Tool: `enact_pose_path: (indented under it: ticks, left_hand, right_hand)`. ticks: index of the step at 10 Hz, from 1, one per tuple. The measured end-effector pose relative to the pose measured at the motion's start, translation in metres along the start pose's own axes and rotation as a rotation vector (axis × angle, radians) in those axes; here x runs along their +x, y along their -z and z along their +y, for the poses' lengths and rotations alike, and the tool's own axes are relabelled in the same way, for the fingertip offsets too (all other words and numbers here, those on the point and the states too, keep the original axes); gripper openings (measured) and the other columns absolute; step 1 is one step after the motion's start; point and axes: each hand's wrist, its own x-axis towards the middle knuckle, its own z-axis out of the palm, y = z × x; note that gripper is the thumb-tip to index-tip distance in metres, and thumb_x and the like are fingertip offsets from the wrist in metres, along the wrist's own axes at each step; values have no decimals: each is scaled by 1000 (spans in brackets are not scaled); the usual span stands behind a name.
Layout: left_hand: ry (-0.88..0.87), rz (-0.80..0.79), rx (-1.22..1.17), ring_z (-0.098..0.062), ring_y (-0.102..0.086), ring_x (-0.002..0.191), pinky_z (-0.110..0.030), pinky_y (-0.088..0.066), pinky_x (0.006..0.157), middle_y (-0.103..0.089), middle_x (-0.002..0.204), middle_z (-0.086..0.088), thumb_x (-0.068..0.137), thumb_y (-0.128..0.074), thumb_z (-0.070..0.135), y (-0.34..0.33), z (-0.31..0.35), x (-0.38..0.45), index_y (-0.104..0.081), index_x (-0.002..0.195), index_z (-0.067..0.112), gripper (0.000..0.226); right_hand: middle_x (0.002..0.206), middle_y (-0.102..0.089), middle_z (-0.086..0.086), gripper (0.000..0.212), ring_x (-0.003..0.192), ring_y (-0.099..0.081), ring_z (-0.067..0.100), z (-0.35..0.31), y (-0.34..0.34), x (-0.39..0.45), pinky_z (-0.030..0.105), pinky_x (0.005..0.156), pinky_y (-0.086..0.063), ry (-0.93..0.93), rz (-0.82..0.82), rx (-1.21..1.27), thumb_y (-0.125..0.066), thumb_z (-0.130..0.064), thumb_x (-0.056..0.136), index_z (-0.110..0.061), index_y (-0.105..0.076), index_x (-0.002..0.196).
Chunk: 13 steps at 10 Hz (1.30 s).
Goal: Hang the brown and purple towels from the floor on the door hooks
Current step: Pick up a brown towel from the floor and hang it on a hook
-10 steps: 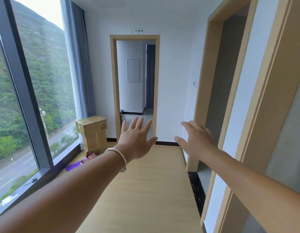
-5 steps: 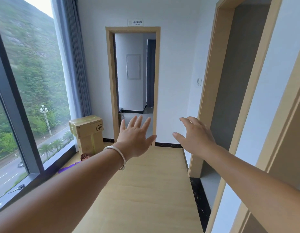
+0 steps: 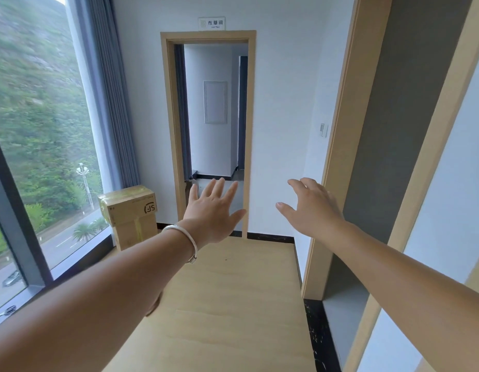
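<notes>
Both arms reach forward over a light wooden floor [image 3: 233, 304]. My left hand [image 3: 212, 210], with a silver bangle at the wrist, has its fingers spread and straight and holds nothing. My right hand [image 3: 310, 205] is also empty, fingers relaxed and slightly bent. A small brown patch [image 3: 154, 304] peeks out beneath my left forearm; the arm hides the rest, so I cannot tell whether it is the towel. No purple towel and no door hooks are in view.
A cardboard box [image 3: 129, 213] stands on the floor by the large window [image 3: 39, 157] and grey curtain [image 3: 109, 103]. An open doorway [image 3: 215, 130] lies straight ahead. A wooden door frame [image 3: 337, 157] and a dark recess are on the right.
The view has moved forward and tilted up. The purple and brown towels seen beside the box earlier have slipped behind my left forearm. Both hands stay open.
</notes>
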Motion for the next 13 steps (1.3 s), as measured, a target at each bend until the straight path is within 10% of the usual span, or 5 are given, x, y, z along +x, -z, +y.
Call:
enact_pose_path:
  ticks: [13]
  left_hand:
    - [13, -20, 17, -23, 1, 148, -57, 0, 115, -5, 161, -2, 92, -15, 68, -266, -85, 518, 5, 151, 31, 73]
  right_hand:
    - [155, -23, 3, 66, 143, -20, 22, 147, -242, 521, 49, 115, -19, 24, -48, -35, -42, -57, 93, -26, -24, 148]
